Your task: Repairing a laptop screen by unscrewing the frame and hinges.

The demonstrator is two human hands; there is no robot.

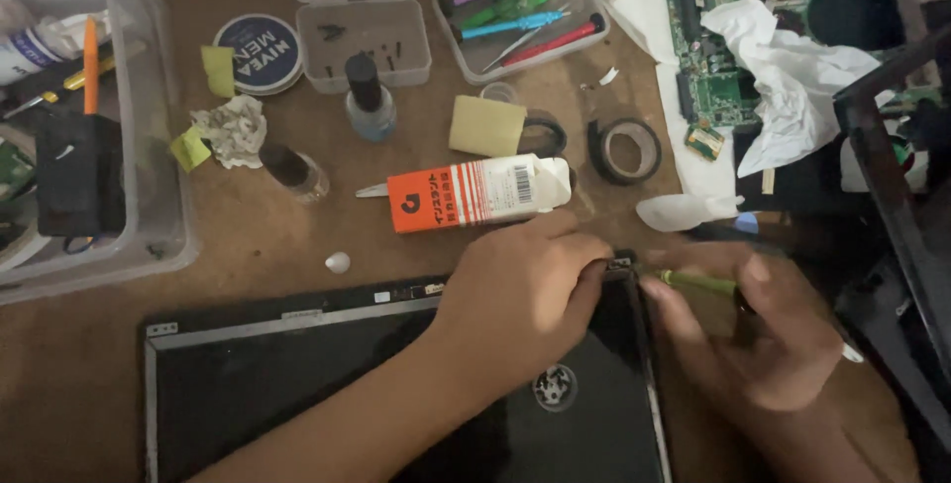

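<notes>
At the near edge of the worktop point(89, 364) lies a black laptop lid point(297, 384), flat, with its long axis going left to right. The left hand point(520, 295) rests on the far right corner of this lid; its fingers point(584, 270) are curled together and press down on the corner, just beside a small metal hinge bracket point(621, 264). The right hand point(768, 339) is to the right of the lid and its fingers are clamped on a green-handled screwdriver point(698, 283). The tool lies almost level, its long axis going right to left, and its tip points at the bracket, very near or touching; I cannot tell which. So the bracket lies to the left of the right hand and at the fingertips of the left hand, which is the nearer one. Farther on the worktop there are an orange and white tube box point(475, 194), a roll of black tape point(624, 149) and a green circuit board point(718, 42) at the far right.
</notes>
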